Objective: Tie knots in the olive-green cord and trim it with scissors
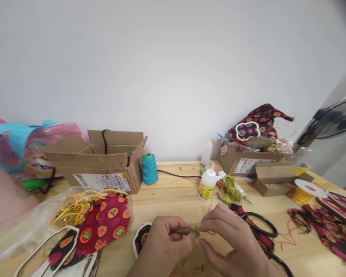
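Note:
My left hand (173, 240) is closed in a pinch around a small bundle of green thread (182, 231). The bundle's knotted, looped end sticks out past the fingertips toward the right. Close beside that end is my right hand (229, 236), its thumb and forefinger apart with a gap between them. A thin strand shows near its fingers; whether they touch it I cannot tell. Partly hidden behind my left hand lies a white-edged patterned fabric piece (141, 236). Black-handled scissors (262, 225) rest under and beside my right hand, over dark patterned fabric (238, 209).
Behind the hands stand a glue bottle (207, 184), a green thread skein (231, 188) and a teal thread cone (149, 169). Cardboard boxes (95, 169) line the wall. Patterned fabric (112, 215) and yellow cord (72, 207) lie left; a yellow spool (301, 194) stands right.

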`<action>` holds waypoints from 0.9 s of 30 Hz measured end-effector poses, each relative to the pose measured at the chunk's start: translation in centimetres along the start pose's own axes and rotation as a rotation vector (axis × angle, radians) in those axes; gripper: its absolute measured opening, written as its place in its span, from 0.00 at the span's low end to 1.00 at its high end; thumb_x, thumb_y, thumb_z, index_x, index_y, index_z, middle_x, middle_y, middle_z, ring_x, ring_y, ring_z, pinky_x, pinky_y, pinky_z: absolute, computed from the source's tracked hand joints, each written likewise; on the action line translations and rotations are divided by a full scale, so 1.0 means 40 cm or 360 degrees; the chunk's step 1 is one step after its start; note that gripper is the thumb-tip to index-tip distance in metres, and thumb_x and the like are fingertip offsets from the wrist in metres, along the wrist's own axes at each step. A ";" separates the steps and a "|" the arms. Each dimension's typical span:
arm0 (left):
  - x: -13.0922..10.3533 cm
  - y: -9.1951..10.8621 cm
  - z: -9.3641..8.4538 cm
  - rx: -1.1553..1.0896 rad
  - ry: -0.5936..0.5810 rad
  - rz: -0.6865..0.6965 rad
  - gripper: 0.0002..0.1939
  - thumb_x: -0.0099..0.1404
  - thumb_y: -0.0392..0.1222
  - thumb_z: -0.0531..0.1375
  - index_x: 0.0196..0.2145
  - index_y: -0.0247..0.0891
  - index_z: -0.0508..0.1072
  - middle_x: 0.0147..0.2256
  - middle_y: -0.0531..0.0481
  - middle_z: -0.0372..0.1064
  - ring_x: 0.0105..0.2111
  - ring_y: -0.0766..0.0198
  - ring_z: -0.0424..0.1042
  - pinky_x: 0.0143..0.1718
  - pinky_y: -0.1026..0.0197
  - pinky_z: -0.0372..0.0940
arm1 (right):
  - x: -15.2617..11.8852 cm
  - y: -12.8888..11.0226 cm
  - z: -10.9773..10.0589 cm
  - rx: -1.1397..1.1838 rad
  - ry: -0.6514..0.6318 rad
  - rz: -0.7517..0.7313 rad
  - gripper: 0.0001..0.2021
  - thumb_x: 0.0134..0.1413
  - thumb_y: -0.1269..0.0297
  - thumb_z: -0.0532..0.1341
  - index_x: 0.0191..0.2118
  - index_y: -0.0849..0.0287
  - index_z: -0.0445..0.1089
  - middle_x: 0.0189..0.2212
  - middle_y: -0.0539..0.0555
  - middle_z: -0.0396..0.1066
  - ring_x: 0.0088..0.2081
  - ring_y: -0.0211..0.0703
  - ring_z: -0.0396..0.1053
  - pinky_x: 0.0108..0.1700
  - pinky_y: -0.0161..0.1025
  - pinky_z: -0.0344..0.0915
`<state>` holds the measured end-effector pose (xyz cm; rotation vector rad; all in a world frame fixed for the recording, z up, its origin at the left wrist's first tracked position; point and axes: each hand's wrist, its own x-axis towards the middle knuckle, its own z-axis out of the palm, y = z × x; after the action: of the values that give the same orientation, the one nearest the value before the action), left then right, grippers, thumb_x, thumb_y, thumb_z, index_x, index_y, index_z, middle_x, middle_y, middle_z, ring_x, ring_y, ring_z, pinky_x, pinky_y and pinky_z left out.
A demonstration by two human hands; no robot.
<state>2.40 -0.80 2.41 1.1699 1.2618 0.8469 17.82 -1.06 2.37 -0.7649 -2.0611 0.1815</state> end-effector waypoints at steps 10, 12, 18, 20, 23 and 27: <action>0.002 -0.006 0.006 -0.0005 0.0001 -0.0003 0.08 0.40 0.42 0.57 0.14 0.34 0.65 0.14 0.58 0.53 0.16 0.73 0.48 0.18 0.68 0.43 | -0.002 0.000 0.013 -0.0280 -0.0003 -0.0165 0.08 0.44 0.81 0.56 0.28 0.62 0.67 0.20 0.53 0.68 0.23 0.38 0.61 0.26 0.36 0.60; 0.002 -0.004 0.006 0.0016 0.0019 -0.0017 0.08 0.39 0.42 0.57 0.14 0.34 0.65 0.13 0.59 0.53 0.15 0.73 0.47 0.17 0.67 0.42 | 0.001 0.000 0.009 -0.0191 0.0032 -0.0075 0.08 0.44 0.81 0.55 0.27 0.61 0.67 0.20 0.53 0.68 0.23 0.38 0.61 0.25 0.35 0.61; 0.000 0.004 0.005 0.0016 0.0047 -0.0022 0.09 0.39 0.42 0.56 0.15 0.33 0.65 0.14 0.57 0.54 0.17 0.72 0.50 0.18 0.67 0.44 | -0.004 0.003 0.005 -0.0168 -0.0001 -0.0066 0.08 0.41 0.79 0.57 0.30 0.61 0.67 0.22 0.54 0.68 0.24 0.39 0.62 0.26 0.36 0.61; 0.001 0.003 0.005 0.0018 0.0034 -0.0021 0.08 0.39 0.42 0.56 0.14 0.33 0.65 0.14 0.57 0.54 0.17 0.72 0.49 0.18 0.67 0.44 | -0.006 0.003 0.010 -0.0245 -0.0024 -0.0121 0.07 0.43 0.79 0.57 0.28 0.62 0.67 0.20 0.53 0.68 0.23 0.39 0.60 0.25 0.36 0.60; 0.001 -0.001 0.004 0.0017 0.0008 -0.0021 0.08 0.40 0.41 0.57 0.14 0.34 0.64 0.14 0.58 0.53 0.16 0.73 0.49 0.18 0.68 0.44 | -0.006 0.002 0.015 -0.0332 -0.0021 -0.0192 0.08 0.44 0.80 0.55 0.27 0.62 0.67 0.19 0.52 0.67 0.22 0.38 0.60 0.26 0.36 0.61; -0.001 -0.004 0.000 -0.0032 -0.0035 0.0033 0.08 0.42 0.41 0.59 0.15 0.33 0.68 0.14 0.57 0.57 0.17 0.72 0.53 0.19 0.68 0.48 | -0.004 0.006 0.017 -0.0319 0.0025 -0.0184 0.08 0.44 0.80 0.55 0.25 0.62 0.67 0.18 0.52 0.67 0.21 0.37 0.60 0.25 0.35 0.60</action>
<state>2.39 -0.86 2.25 1.1755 1.2225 0.8580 17.45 -0.85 1.78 -0.7620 -2.1227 -0.0973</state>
